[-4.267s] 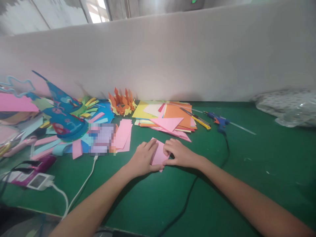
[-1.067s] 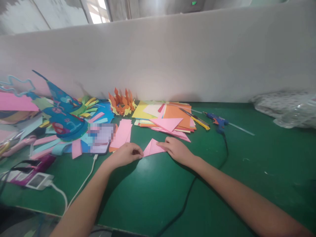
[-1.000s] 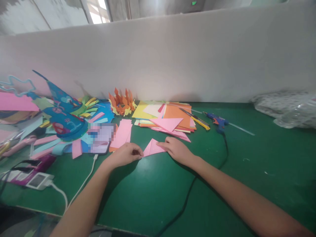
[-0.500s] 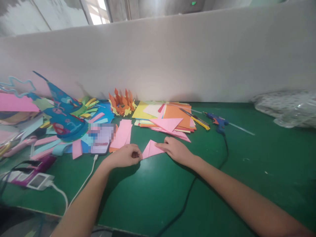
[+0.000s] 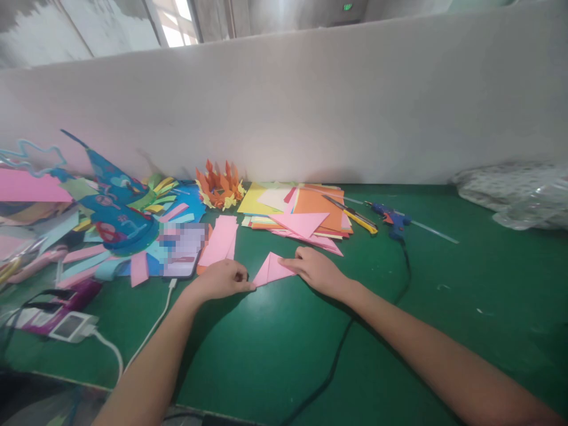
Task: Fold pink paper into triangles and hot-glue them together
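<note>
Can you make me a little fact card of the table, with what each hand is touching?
Left hand: at the left corner of the folded pink paper
Right hand: touching its right side
Shape: roughly a triangle
Surface: green table
Behind it: colored paper stack, yellow cutter overlapping its right edge
Left of stack: orange crown
Right of stack: blue glue gun

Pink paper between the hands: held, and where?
The folded pink paper is touched at its left corner by the left hand, pinch unclear, and on its right by the right hand.
</note>
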A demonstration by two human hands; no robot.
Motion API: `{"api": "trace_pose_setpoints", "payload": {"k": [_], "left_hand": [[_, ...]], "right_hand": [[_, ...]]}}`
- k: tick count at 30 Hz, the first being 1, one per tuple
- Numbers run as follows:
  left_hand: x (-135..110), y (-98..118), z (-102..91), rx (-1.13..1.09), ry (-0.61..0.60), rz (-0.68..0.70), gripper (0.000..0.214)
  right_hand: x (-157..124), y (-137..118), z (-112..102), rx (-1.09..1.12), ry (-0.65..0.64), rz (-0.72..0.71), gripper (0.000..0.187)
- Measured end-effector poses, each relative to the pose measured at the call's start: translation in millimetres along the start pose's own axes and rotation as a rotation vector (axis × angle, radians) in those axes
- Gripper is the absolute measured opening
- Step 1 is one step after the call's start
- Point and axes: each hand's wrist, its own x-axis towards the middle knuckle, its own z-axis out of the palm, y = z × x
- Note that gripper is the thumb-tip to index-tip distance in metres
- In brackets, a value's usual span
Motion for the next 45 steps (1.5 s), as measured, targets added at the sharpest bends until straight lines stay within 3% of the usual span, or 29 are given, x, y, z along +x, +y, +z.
{"api": "trace_pose_setpoints", "payload": {"k": [7,12,16,19,30,39,45], "left_hand": [[1.0,0.5,3.3,-0.122,0.054,0.057,0.03],[18.8,8.6,22.9,-0.246,0.32,0.18,0.02],[28.1,16.2,32.1,-0.183,0.31,0.359,0.013],[31.9,19.9,34.2,-0.123,0.318,0.409,0.013],[41.9,28.0,48.8,-0.006,0.43,0.306,0.03],[36.6,27.7,44.7,-0.004,0.392,0.329,0.023],[35.1,26.1,48.2,-0.041,0.448,0.301,0.021]], "right_hand": [[0.9,1.3,1.4,0.019,0.015,-0.011,0.033],[1.0,0.8,-0.5,0.006,-0.004,-0.006,0.033],[0.7,1.6,0.5,0.023,0.011,-0.018,0.033],[0.6,1.4,1.8,0.038,0.01,-0.002,0.032],[1.4,-11.6,-3.7,0.06,-0.004,0.163,0.046],[-10.6,20.8,-25.9,0.267,-0.067,0.208,0.055],[-11.7,23.6,-23.4,0.403,-0.028,0.282,0.042]]}}
